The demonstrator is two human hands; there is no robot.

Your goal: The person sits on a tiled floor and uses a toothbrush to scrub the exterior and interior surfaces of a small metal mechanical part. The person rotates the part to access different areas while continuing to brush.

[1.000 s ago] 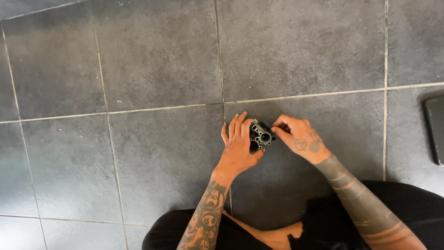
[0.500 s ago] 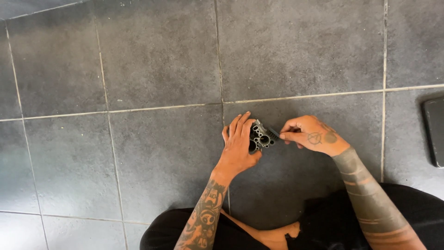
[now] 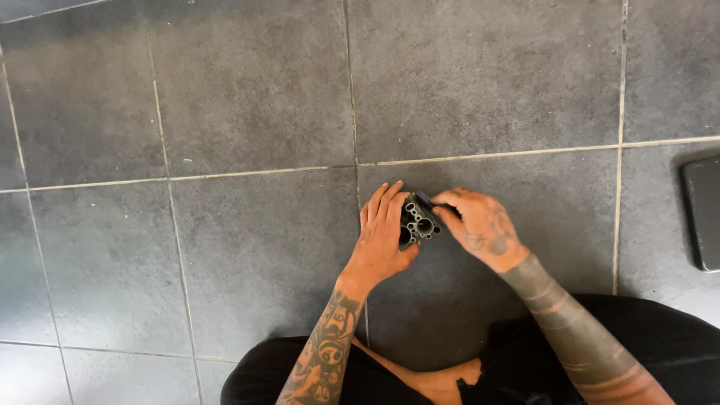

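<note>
A small dark metal block point(image 3: 417, 222) with several round holes is gripped in my left hand point(image 3: 382, 236) just above the grey tiled floor point(image 3: 247, 112). My right hand point(image 3: 476, 223) is against the block's right side and pinches a small dark slender piece point(image 3: 426, 201) at the block's upper right corner. What that piece is cannot be made out. Both forearms are tattooed, and I sit on the floor in black trousers.
A flat dark rectangular object point(image 3: 703, 214) lies on the floor at the right edge. Pale grout lines cross the tiles; one runs straight under my hands. My legs fill the bottom of the view.
My right hand drew away to the right with the small piece, then came back left against the block. My left hand kept its grip on the block and barely moved.
</note>
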